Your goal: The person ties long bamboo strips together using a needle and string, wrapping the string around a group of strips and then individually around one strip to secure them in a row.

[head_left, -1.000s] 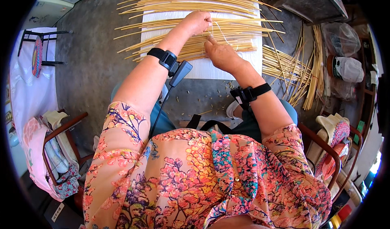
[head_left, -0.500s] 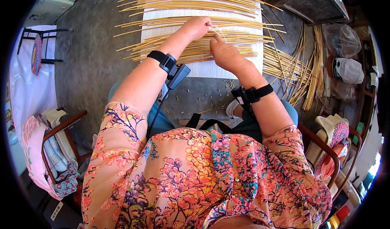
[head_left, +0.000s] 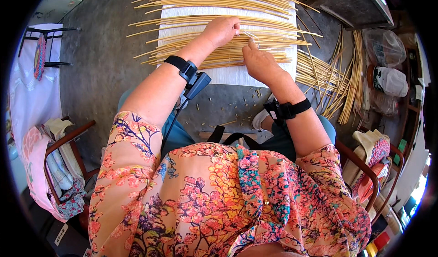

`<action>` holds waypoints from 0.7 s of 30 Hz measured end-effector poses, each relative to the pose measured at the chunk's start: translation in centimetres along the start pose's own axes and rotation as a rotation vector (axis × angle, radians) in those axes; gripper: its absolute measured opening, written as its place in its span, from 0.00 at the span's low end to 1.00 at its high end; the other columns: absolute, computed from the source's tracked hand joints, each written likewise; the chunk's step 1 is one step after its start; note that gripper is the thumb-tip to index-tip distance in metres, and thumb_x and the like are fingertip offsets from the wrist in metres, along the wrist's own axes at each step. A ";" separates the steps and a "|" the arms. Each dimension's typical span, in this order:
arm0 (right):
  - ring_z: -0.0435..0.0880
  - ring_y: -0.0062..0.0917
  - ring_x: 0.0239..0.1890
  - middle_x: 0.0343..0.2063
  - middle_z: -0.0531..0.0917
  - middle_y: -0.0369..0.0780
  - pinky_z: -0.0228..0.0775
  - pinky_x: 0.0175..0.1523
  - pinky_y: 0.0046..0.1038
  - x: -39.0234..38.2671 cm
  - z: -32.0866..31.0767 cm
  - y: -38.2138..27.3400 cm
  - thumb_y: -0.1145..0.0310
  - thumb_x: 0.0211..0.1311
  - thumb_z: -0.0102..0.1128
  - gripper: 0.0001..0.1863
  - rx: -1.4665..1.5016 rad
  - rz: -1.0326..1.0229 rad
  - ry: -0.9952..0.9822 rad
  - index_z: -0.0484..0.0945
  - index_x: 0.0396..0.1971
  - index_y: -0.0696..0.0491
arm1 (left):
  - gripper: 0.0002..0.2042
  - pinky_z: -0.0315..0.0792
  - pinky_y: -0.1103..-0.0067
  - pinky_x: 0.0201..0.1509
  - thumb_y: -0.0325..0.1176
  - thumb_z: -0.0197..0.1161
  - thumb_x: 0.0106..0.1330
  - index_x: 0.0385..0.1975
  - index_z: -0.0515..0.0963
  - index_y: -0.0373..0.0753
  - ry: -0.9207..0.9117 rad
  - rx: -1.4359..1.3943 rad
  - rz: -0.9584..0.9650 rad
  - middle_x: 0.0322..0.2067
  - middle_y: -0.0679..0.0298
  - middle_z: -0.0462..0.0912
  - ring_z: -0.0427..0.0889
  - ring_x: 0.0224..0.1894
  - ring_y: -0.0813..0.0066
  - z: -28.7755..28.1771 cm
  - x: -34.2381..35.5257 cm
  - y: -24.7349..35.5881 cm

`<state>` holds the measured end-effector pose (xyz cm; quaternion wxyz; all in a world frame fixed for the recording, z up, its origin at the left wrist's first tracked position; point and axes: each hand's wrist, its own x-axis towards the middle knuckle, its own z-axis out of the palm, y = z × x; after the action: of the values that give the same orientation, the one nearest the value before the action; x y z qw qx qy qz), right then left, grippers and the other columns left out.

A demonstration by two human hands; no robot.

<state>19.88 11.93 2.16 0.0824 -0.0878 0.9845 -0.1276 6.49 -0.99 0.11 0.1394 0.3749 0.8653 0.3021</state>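
String (head_left: 258, 39) spans between left hand (head_left: 223, 31), clamped on it, and right hand (head_left: 263, 66), closure unclear, presumably to control its loop, just above sticks (head_left: 216, 61) lying crosswise beneath both hands, table (head_left: 228, 77) under them likely for support; count: one string, one table, two hands, sticks too many to tally.

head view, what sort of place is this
Probably a home workspace: thin sticks lie across a white table, offcuts litter the floor, and a wooden armchair holds fabric.
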 end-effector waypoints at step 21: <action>0.79 0.49 0.36 0.50 0.68 0.61 0.73 0.41 0.42 -0.1 -0.5 0.1 0.78 0.53 0.44 0.10 0.028 0.013 0.007 0.70 0.36 0.63 | 0.08 0.70 0.70 0.33 0.32 0.58 0.55 0.34 0.75 0.41 0.204 -0.020 -0.046 0.25 0.58 0.80 0.78 0.28 0.60 0.5 0.5 -0.1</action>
<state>19.91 12.18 2.63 0.0809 -0.0796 0.9835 -0.1411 6.36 -0.44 -0.34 0.0612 0.3206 0.8803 0.3442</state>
